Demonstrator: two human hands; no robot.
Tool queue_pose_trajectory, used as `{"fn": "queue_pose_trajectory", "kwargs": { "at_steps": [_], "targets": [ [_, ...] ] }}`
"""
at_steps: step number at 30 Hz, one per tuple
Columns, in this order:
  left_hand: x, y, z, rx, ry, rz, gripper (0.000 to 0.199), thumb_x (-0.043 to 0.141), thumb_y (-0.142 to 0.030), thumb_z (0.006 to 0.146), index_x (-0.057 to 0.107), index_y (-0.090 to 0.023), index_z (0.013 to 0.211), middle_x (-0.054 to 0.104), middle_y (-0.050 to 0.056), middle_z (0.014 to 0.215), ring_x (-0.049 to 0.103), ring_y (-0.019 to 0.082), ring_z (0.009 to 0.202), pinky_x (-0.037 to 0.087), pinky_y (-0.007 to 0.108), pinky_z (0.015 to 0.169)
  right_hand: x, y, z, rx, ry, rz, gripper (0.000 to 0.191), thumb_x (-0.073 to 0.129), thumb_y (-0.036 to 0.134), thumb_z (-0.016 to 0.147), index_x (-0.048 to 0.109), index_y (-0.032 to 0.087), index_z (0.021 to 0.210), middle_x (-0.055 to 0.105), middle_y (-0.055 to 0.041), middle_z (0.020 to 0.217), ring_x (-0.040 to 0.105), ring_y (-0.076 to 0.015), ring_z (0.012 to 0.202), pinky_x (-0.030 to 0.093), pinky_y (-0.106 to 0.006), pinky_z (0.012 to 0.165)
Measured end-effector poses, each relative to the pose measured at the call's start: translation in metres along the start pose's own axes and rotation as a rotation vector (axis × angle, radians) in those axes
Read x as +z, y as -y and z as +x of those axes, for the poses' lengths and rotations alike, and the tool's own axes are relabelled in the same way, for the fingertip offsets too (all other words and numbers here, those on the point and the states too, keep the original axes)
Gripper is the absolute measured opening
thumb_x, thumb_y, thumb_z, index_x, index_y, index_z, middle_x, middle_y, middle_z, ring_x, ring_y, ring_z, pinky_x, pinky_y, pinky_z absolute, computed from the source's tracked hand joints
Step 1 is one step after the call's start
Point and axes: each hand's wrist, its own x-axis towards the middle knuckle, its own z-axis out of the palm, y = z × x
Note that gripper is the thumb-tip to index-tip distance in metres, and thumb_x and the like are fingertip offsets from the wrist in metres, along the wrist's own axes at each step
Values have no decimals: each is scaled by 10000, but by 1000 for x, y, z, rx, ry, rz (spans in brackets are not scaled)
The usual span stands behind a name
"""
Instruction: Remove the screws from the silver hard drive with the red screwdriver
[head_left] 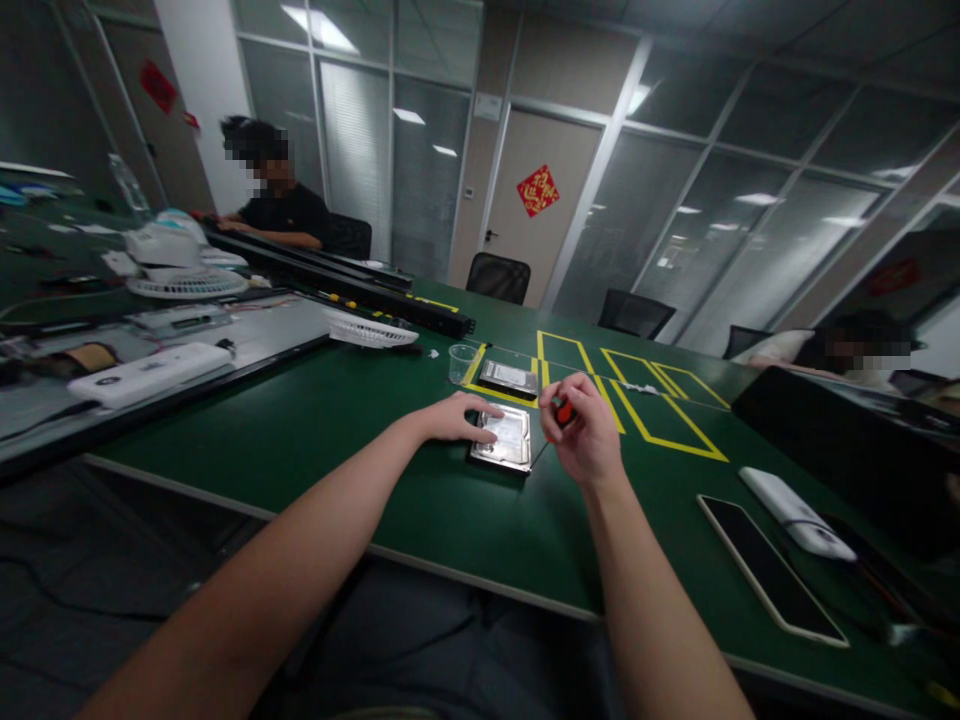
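Green surface (315, 430), seen from where I stand. Near the middle, a silver hard drive (504, 440) lies flat, label side up. The left hand (466, 418) rests on its left part, fingers spread over the top face. The right hand (583, 425) is closed around the red-and-black handle of a screwdriver (562, 409); the shaft slants down leftward to the drive's right edge. Whether the tip touches a screw cannot be told.

Containers: one clear plastic cup (459, 366), upright, just beyond the left hand. Contents too faint to make out. Just right of it, a second drive (508, 377) lies inside a yellow tape outline (491, 395). More yellow tape rectangles (679, 446) run to the right.

Left side: a broad grey panel (292, 325) carries a white device (150, 375); a white grille (371, 330) lies by its right end. Near right: a phone (772, 570), screen dark, with a white power bank (795, 513) just beyond. A person in a dark shirt (289, 220) sits far left.
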Motion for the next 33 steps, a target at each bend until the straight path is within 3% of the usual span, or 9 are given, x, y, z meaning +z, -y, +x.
{"fn": "queue_pose_trajectory", "kwargs": {
  "at_steps": [6, 10, 16, 20, 25, 33],
  "targets": [
    [1, 0, 0, -12, -2, -5, 657, 766, -608, 770, 634, -362, 1365, 520, 45, 1481, 427, 318, 1392, 296, 414, 1168, -3, 1, 2, 5, 12, 2, 319, 446, 386, 938, 672, 178, 854, 662, -50, 744, 423, -88, 402, 251, -253, 405],
    [0, 1, 0, -7, -5, -12, 656, 770, -603, 767, 639, -357, 1361, 525, 48, 1475, 425, 322, 1393, 300, 416, 1165, -1, -1, 1, -4, 8, -21, 261, 506, 337, 935, 610, 179, 754, 648, -33, 774, 481, -88, 446, 307, -246, 438],
    [0, 0, 0, 2, 2, -3, 662, 754, -622, 776, 633, -354, 1369, 512, 39, 1498, 420, 323, 1398, 295, 405, 1163, -1, -2, -1, -14, -15, -29, 146, 592, 275, 907, 498, 222, 809, 671, 4, 823, 522, -98, 461, 331, -231, 424],
    [0, 0, 0, -14, 10, 0, 675, 747, -644, 772, 626, -362, 1373, 515, 30, 1494, 405, 330, 1407, 292, 411, 1165, -1, -1, 0, 6, -12, -8, 101, 553, 293, 937, 538, 223, 866, 677, -2, 810, 446, -74, 406, 257, -225, 418],
    [1, 1, 0, -17, 10, -3, 681, 752, -647, 768, 622, -370, 1376, 512, 49, 1482, 401, 332, 1405, 298, 431, 1163, -3, 1, 1, 19, 12, 28, 326, 412, 407, 970, 616, 197, 825, 666, -48, 765, 429, -86, 415, 264, -246, 440],
    [3, 3, 2, -12, 0, -5, 672, 756, -643, 766, 634, -364, 1365, 510, 55, 1482, 409, 329, 1399, 293, 431, 1168, -2, 0, -1, 14, 9, 20, 227, 502, 302, 927, 609, 178, 769, 640, -43, 770, 518, -108, 493, 351, -251, 487]
  ]
}}
